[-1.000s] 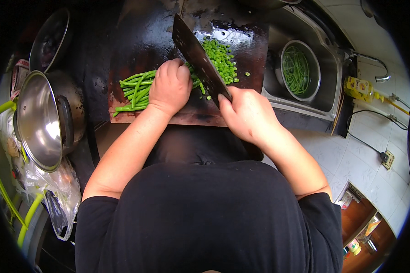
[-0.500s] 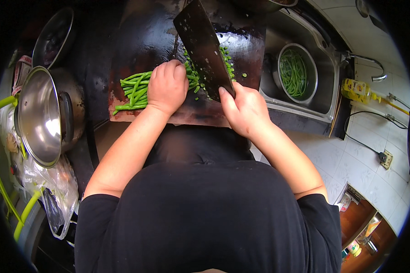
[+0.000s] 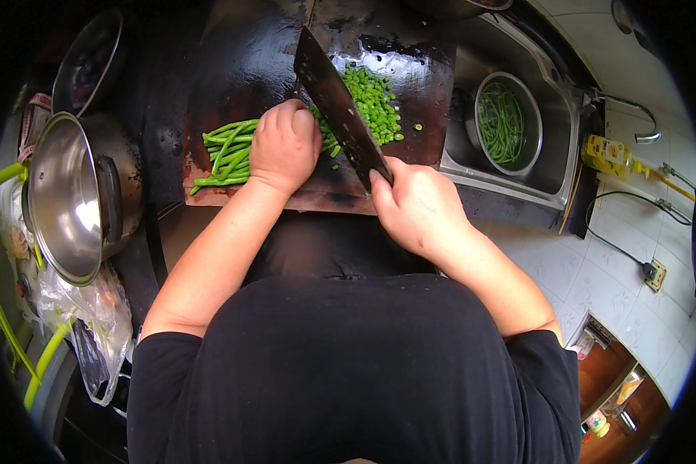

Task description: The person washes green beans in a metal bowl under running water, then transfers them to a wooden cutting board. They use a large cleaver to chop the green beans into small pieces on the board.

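We are mid-chop: left hand curled, pinning green beans; right hand clenched around cleaver. Next cut demands fingertips tucked.

Evenly lit, daylight-bright. Glare on wet chopping board and steel pot. Sharp at centre; heavy fisheye bending, black vignette at rim.

head cam | looks steeply down | close over cutting board
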The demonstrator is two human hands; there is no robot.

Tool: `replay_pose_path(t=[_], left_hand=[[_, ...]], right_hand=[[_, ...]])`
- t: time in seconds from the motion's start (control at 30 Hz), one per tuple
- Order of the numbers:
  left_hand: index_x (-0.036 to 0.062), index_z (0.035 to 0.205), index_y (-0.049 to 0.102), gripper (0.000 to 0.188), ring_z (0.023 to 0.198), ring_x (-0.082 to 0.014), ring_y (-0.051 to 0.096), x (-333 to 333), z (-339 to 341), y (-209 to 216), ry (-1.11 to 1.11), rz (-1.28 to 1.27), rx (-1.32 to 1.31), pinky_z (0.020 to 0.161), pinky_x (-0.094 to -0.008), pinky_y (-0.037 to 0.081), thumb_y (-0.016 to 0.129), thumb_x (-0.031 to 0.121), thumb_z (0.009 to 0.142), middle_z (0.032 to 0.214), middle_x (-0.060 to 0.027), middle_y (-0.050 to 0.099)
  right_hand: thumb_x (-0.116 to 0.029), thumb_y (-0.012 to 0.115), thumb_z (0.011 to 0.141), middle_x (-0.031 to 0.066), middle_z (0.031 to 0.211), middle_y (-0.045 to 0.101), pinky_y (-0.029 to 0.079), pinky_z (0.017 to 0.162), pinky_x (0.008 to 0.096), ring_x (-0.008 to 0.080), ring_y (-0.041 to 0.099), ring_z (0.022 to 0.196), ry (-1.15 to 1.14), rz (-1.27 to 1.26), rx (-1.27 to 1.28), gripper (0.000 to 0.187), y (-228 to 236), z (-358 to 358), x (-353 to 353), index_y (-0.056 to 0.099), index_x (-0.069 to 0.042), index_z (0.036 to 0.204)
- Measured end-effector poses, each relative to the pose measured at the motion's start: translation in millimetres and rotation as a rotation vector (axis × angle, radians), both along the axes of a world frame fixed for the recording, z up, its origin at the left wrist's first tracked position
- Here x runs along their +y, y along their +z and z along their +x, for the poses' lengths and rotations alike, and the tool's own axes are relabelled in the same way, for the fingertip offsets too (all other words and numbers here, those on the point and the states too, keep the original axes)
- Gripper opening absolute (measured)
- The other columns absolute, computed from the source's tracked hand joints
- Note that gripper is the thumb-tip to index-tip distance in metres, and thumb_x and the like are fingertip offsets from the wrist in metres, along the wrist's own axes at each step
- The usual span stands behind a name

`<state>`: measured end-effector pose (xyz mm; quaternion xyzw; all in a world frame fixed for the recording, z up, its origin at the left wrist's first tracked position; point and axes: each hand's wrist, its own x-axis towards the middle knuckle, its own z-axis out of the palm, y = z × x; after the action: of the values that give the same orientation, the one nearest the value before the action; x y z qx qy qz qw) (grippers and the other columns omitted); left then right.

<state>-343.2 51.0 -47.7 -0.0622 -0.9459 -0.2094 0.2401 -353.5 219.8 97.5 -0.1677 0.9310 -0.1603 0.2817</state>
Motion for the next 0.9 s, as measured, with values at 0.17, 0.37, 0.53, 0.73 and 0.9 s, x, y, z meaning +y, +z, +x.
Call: replay_pose_path(t=[0.17,0.37,0.53,0.73,0.9], left_hand=[[0.0019,0.087,0.049,0.020,0.087,-0.0335,0.053,0.5,0.0,2.1,-0.017,-0.004,-0.032,0.078,-0.0397,0.044,0.060,0.009,0.072,0.097,-0.0153,0.055],[0.0023,0.091,0.050,0.021,0.087,-0.0328,0.054,-1.3,-0.1,-0.3,-0.009,-0.018,-0.017,0.078,-0.0392,0.044,0.058,0.010,0.073,0.097,-0.0144,0.056],[0.0006,0.108,0.050,0.033,0.088,-0.0316,0.055,0.2,-3.5,12.7,0.036,0.015,-0.156,0.083,-0.0404,0.043,0.056,0.012,0.078,0.096,-0.0134,0.058],[-0.0022,0.122,0.044,0.044,0.099,-0.0303,0.054,-2.9,3.1,38.8,0.046,-0.123,-0.355,0.099,-0.0462,0.032,0.053,0.019,0.084,0.103,-0.0148,0.057],[-0.0007,0.118,0.049,0.044,0.106,-0.0304,0.047,-3.7,15.5,18.0,0.091,-0.135,-0.265,0.102,-0.0478,0.028,0.056,0.023,0.081,0.108,-0.0130,0.052]], right_hand=[[-0.022,0.045,0.084,0.0222,0.072,0.061,0.049,0.069,0.0457,0.0380,0.061,0.072,0.014,-0.013,0.018,0.027,-12.0,-15.8,-20.5,0.060,0.000,0.080],[-0.025,0.044,0.084,0.0199,0.074,0.063,0.050,0.069,0.0437,0.0364,0.062,0.072,-0.017,-0.003,0.075,0.028,-33.2,-14.1,-27.6,0.062,-0.003,0.081],[-0.027,0.044,0.085,0.0195,0.075,0.063,0.050,0.071,0.0442,0.0364,0.062,0.073,-0.028,0.010,0.076,0.029,-33.7,-13.9,-22.0,0.062,-0.004,0.085],[-0.028,0.044,0.085,0.0205,0.077,0.063,0.049,0.072,0.0446,0.0375,0.061,0.076,-0.057,-0.007,0.051,0.030,-32.9,-14.4,-19.2,0.062,-0.003,0.086],[-0.030,0.044,0.085,0.0212,0.079,0.062,0.048,0.073,0.0456,0.0389,0.060,0.078,-0.076,-0.019,0.024,0.031,-35.3,-13.3,-20.0,0.061,-0.004,0.088]])
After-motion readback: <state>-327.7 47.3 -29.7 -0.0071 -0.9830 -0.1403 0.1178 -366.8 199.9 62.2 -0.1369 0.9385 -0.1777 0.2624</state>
